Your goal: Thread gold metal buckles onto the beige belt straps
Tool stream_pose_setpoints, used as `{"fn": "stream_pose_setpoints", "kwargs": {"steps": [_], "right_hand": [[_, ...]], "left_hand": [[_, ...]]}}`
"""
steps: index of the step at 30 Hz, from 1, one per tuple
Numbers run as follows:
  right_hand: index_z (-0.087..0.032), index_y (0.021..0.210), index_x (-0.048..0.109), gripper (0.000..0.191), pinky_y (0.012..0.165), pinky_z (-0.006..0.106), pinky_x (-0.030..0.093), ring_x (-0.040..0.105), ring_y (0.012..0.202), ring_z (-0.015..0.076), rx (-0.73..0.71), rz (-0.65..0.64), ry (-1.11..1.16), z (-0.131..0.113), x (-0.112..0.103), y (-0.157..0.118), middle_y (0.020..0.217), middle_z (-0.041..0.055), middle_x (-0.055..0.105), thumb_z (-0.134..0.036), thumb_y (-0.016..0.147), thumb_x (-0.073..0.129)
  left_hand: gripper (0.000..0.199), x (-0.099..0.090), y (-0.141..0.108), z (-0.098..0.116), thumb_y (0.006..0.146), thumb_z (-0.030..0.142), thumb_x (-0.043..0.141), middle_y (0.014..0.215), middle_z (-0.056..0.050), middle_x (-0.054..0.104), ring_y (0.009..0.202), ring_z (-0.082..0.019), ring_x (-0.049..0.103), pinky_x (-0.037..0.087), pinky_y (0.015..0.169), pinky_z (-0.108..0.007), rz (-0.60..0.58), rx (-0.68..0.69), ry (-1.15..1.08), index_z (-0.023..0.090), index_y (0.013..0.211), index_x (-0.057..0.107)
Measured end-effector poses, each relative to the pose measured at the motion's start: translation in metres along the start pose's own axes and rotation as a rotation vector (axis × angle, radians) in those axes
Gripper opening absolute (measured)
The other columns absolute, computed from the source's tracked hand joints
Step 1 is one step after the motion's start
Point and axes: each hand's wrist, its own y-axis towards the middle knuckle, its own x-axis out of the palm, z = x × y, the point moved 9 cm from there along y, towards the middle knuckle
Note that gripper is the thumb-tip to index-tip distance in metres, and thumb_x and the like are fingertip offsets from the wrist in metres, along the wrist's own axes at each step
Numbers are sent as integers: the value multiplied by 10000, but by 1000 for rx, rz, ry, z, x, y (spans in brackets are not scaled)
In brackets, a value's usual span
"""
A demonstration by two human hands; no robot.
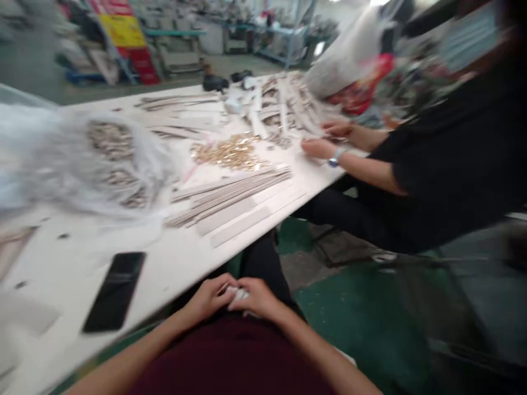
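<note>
Just below the table's front edge, over my lap, my left hand (pixel 212 296) and my right hand (pixel 257 298) meet. Both have their fingers closed on a small crumpled white piece (pixel 239 296) between them; blur hides what it is exactly. On the white table (pixel 164 285) lie long thin pale strips (pixel 239 195), with wider light strips (pixel 241 226) nearer the edge. Gold-coloured metal pieces (pixel 234 152) are heaped behind the strips.
A black phone (pixel 115 292) lies at the table's left front. Behind it is a clear plastic bag (pixel 152 159) of small parts. On the right sits a co-worker in black (pixel 457 148), hands at the table edge near more strips (pixel 288 104). A white sack (pixel 346 55) stands behind.
</note>
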Motion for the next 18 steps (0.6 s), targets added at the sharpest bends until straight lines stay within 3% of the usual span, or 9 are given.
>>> {"fn": "stream_pose_setpoints", "kwargs": {"steps": [2, 6, 9, 13, 18], "right_hand": [[-174, 911, 636, 369, 419, 211, 392, 551, 463, 111, 114, -30, 107, 20, 0, 2, 641, -32, 633, -446, 670, 702], [-169, 725, 598, 355, 392, 189, 366, 535, 400, 100, 294, -143, 195, 37, -6, -7, 529, -31, 616, -494, 637, 711], [-170, 715, 603, 360, 376, 184, 341, 513, 379, 90, 298, -145, 243, 32, -7, -10, 517, -34, 614, -482, 606, 744], [-163, 647, 585, 352, 372, 195, 323, 468, 376, 83, 243, -46, 291, 31, -7, -3, 508, -28, 606, -448, 578, 779], [-164, 607, 561, 369, 414, 197, 264, 419, 417, 65, 200, 16, 339, 30, -9, -3, 496, -48, 570, -456, 579, 785]], "left_hand": [[245, -10, -28, -18, 828, 364, 587, 729, 19, 572, 690, -119, 530, 430, 630, -230, 52, -53, -35, 136, 912, 607], [297, -5, -31, -34, 810, 408, 585, 653, 43, 500, 566, -84, 468, 386, 516, -191, 65, -115, -253, 137, 928, 552], [343, 5, -26, -32, 801, 446, 595, 682, 39, 507, 573, -84, 485, 431, 524, -197, 21, -113, -368, 144, 949, 532], [383, 8, -26, -29, 798, 481, 594, 708, 31, 522, 600, -90, 511, 465, 537, -207, 18, -98, -450, 146, 969, 520], [419, 15, -24, -31, 798, 495, 591, 719, 20, 533, 547, -74, 509, 444, 498, -191, -19, -140, -519, 134, 986, 490]]}}
